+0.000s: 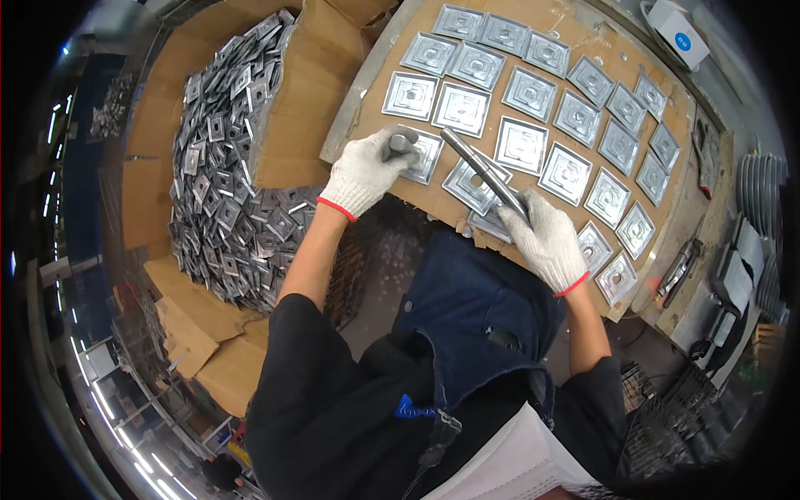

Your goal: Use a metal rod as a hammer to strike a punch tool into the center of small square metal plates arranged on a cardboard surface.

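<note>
While a brown cardboard sheet (pixel 615 60) lies beneath, the gloved left hand (pixel 367 171) curls near its edge, grip unclear; the gloved right hand (pixel 546 240) clasps a smooth silvery rod (pixel 479 167) above shiny, square, raised-rimmed metal plates (pixel 522 144) on the sheet.

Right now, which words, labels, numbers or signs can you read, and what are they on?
White box: blue round label, its marks too small to read.
Black shirt: blue lettering, slanted and too unclear to quote.
Metal plates: no lettering can be made out.
</note>
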A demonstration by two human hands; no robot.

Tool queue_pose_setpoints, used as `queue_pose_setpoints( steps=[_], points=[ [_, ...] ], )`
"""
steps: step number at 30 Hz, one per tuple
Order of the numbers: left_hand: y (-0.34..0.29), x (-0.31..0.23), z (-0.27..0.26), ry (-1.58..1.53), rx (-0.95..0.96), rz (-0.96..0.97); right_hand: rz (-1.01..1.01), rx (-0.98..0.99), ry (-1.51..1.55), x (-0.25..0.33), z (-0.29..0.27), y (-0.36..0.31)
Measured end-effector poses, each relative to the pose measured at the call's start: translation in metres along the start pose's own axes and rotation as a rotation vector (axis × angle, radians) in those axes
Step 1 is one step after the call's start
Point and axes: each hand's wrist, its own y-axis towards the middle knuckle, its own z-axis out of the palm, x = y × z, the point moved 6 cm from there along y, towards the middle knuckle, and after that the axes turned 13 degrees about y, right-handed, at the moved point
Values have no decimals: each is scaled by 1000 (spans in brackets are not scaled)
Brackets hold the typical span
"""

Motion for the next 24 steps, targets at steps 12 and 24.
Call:
queue_pose_setpoints(
  steps=[12,24],
  points=[
    [10,15,6,37,41,133,-451,-86,-81,88,25,6],
    [-1,2,0,94,-106,-114,-363,-153,-106,41,29,-15]
  ],
)
